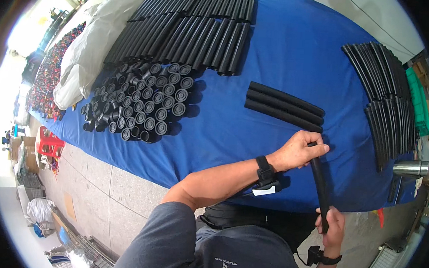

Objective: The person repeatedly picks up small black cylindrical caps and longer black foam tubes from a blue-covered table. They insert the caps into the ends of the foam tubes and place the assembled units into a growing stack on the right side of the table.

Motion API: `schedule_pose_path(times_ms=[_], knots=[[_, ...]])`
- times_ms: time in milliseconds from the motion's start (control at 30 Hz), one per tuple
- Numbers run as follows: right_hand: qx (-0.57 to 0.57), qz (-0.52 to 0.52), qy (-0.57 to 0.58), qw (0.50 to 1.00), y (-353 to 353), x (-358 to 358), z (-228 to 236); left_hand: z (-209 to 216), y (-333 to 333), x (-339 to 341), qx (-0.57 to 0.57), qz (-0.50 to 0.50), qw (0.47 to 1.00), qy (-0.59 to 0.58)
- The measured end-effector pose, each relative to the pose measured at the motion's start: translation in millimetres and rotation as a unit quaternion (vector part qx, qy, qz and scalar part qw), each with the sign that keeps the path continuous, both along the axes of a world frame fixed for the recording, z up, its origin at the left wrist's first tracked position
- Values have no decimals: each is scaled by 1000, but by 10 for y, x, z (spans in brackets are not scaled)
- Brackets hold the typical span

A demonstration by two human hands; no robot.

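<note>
A long black tube (321, 184) is held between my two hands over the front edge of the blue-covered table. My left hand (298, 150) is closed round its far end, with the thumb lying along the top. Lower down, my right hand (335, 226) grips the near end, close to my body. Just beyond my left hand, three similar black tubes (284, 106) lie side by side on the cloth. What may sit inside the held tube's ends is hidden by my fingers.
Many round black caps (148, 94) lie left of centre, below rows of black tubes (186, 30). More tubes (384, 89) are stacked at the right, near a metal cylinder (410, 168). A white plastic sheet (90, 45) and small multicoloured pieces (53, 72) lie far left. A red stool (50, 142) stands on the floor.
</note>
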State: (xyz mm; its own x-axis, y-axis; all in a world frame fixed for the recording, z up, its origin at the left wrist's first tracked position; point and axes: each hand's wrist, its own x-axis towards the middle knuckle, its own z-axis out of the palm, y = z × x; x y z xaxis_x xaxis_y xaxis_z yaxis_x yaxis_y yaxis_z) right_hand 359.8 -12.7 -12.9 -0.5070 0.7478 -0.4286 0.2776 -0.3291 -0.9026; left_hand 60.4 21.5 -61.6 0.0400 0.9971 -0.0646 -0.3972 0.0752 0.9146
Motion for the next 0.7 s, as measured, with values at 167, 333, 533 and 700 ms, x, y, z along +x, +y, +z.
schedule_pose_path(times_ms=[167,333,533,700], knots=[[301,4,-174,938,-82,-182,-21,-17,16,1,-5,30,999,33],[289,12,-178,941,-72,-127,-48,-35,9,-3,1,34,999,26],[239,-27,-158,958,-75,-90,-88,-20,16,25,-2,41,999,29],[-38,3,-12,999,61,57,11,-46,-4,4,-2,2,1000,7]])
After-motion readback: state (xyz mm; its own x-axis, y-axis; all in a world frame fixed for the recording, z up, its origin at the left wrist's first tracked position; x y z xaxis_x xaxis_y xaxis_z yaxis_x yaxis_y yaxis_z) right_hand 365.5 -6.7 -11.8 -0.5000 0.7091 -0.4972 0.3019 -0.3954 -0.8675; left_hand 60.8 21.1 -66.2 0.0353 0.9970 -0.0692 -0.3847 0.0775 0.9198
